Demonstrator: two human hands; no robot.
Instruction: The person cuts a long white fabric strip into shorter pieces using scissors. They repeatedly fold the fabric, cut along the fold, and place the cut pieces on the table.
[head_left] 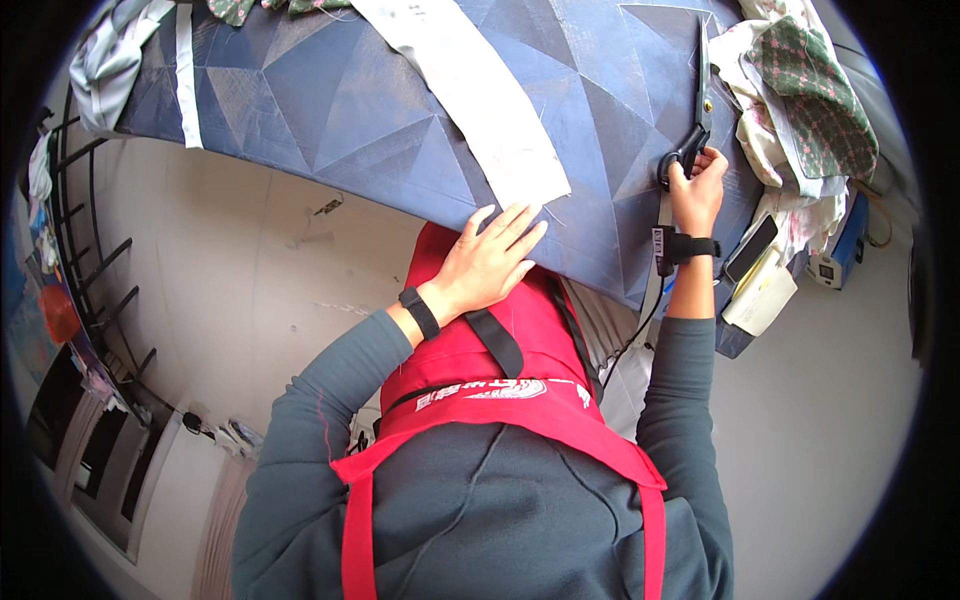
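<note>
A long white fabric strip (467, 88) runs diagonally across the blue patterned table (330, 110) toward its front edge. My left hand (482, 258) rests at the front edge, fingers spread, fingertips on or beside the strip's lower end. At the right, my right hand (700, 190) has its fingers round the handles of black-handled scissors (685, 155), which lie along the table with blades pointing away from me.
Heaped patterned fabrics (805, 90) lie at the right, near a dark phone (750, 250), a yellowish paper pad (758, 295) and a blue box (845, 245). Grey cloth (110, 75) and a narrow white strip (187, 80) are at the left. Black metal railing (95, 250) stands far left.
</note>
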